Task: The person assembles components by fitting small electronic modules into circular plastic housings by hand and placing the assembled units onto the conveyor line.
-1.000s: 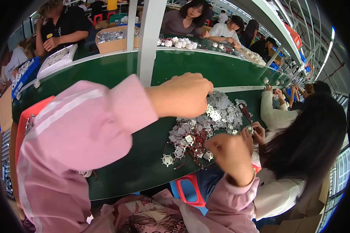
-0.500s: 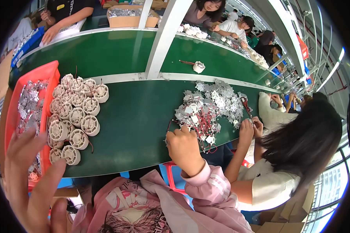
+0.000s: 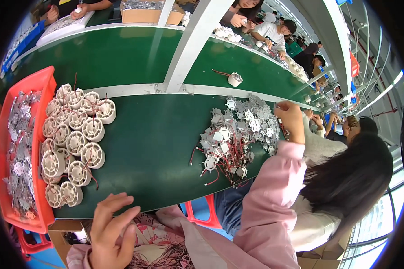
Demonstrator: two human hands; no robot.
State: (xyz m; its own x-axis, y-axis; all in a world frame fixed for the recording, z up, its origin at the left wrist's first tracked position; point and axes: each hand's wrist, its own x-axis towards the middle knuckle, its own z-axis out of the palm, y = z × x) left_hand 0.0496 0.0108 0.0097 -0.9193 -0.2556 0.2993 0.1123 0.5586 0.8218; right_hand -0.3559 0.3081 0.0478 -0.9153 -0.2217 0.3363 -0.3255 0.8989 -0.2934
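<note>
1. The right hand (image 3: pixel 290 120) is at the right-hand edge of a heap of grey star-shaped pieces (image 3: pixel 258 117), its fingers bent downward; whether they grip anything I cannot tell, as the hand hides its own fingertips
2. A small bundle of red leads (image 3: pixel 283 129) shows just beside those fingers, running roughly away from the person, partly covered
3. The left hand (image 3: pixel 114 228) is raised before the chest at the near edge of the counter (image 3: pixel 148 148), fingers loosely spread with nothing visible between them
4. The key relation: the heap lies ahead and to the right of the left hand, well apart from it, while the right hand is right beside it, so the right is much the nearer; the heap has no clear single long axis, its pieces pointing every way
5. The near part of the heap holds wired pieces (image 3: pixel 224 150) with tangled red leads
6. Nearer the left hand are round white housings (image 3: pixel 76 143), clustered against a red tray (image 3: pixel 44 83) of shiny metal parts
</note>
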